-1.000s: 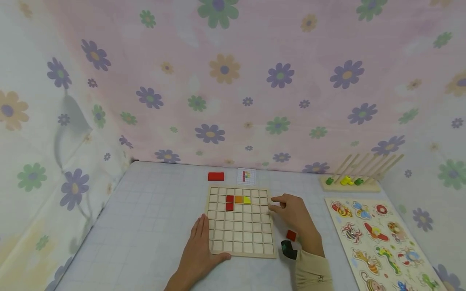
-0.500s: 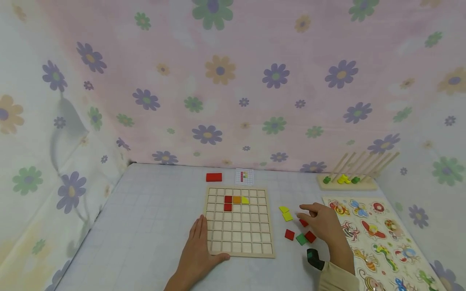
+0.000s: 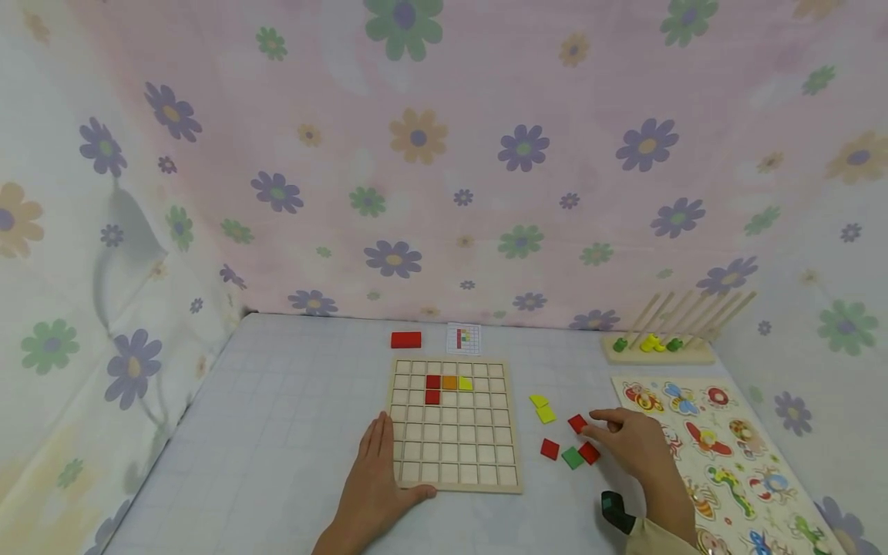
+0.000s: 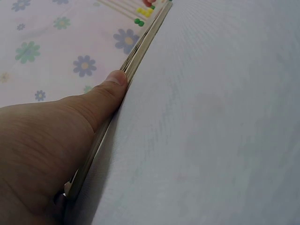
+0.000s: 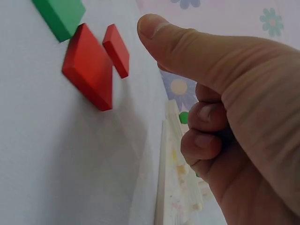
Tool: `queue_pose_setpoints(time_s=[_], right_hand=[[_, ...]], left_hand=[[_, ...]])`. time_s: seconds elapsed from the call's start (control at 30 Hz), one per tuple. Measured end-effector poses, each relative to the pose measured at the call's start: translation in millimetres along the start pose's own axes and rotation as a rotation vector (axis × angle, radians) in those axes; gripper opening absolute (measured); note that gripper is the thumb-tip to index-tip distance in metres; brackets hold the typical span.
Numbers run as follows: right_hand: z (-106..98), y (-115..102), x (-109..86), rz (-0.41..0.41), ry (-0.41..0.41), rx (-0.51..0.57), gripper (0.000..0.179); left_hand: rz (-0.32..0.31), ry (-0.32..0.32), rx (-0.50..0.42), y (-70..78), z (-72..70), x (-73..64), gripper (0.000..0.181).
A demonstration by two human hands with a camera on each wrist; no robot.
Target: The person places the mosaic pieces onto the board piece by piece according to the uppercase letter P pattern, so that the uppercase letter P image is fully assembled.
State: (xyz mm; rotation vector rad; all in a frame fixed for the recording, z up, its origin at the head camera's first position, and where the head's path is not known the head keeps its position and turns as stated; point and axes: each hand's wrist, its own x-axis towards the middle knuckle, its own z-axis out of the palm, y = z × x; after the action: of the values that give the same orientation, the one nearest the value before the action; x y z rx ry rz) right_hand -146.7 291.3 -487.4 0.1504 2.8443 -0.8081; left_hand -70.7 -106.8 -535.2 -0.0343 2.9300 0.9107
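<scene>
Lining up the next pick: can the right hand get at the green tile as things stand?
Likely yes: the right hand looks empty and close by, and nothing covers the green tile. A red tile lies beside it on the hand's side, so it may need reaching over.

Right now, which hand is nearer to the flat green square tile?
Right. The right hand is close beside the green tile, to its right; the left hand is farther off, at the left edge of the pale wooden grid board.
</scene>
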Motion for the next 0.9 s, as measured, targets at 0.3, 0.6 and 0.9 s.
queue_pose_setpoints(time_s=[0.3, 0.6, 0.9], right_hand=[[6, 0, 4.7, 0.023, -0.011, -0.063, 0.047], [14, -1, 8.9, 0.009, 0.002, -0.076, 0.043], [19, -8, 12.1, 0.044, -0.001, -0.058, 0.039]], left_hand=[[0.006, 0.005, 0.0, 0.2, 0.1, -0.4, 0.139], [-0.005, -0.004, 0.003, -0.2, 0.0, -1.3, 0.139], [0.01, 0.009, 0.006, -0.1, 1.2, -0.5, 0.138]])
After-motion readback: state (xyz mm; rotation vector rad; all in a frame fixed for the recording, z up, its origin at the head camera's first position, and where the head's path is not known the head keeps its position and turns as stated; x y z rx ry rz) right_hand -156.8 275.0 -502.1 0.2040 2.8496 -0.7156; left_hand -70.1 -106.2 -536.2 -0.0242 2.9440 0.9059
